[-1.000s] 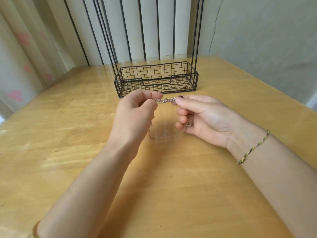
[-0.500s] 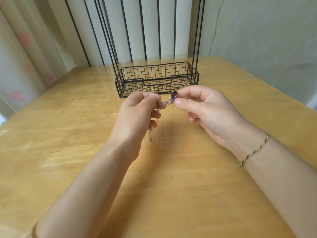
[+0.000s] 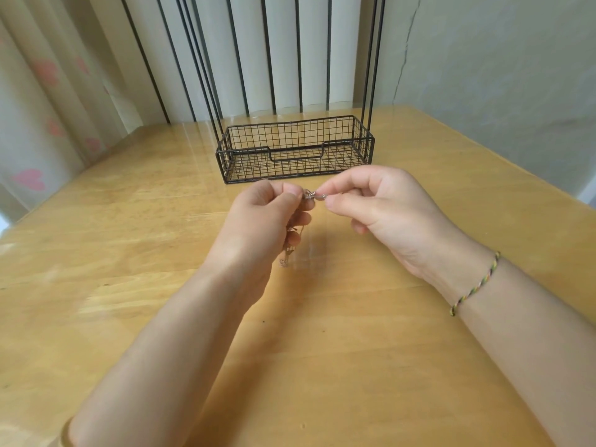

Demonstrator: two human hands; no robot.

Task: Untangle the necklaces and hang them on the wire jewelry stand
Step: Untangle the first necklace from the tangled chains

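Beside a heart-printed curtain (image 3: 35,101) at the far left, a person works above a wooden table (image 3: 129,259), teasing apart a knot of necklaces (image 3: 310,195) held in the air. At 9 o'clock of the knot, the left hand (image 3: 258,221) is turned back-up, thumb and forefinger pinching the near end of the tangle while the lower fingers curl inward. A loose chain (image 3: 286,254) drops from under that palm toward 6 o'clock, its tip close to the tabletop, though contact cannot be told. The short visible stretch of silver links lies crosswise, 9 to 3 o'clock, bridging the narrow gap between the two hands. Directly beyond it at 12 o'clock the wire jewelry stand (image 3: 245,152) waits, just past the knuckles, its black uprights rising out of frame; no necklace hangs on the part in view. At 3 o'clock, the right hand (image 3: 383,214) pinches the other end between thumb tip and forefinger, the remaining fingers folded loosely beneath, a braided cord bracelet (image 3: 474,285) circling the wrist. Both hands sit about equally close to the knot, so the coming move appears to turn on that 9-to-3 line: a pull apart along it, or a twist by the right fingertips, the links being too small to say which.
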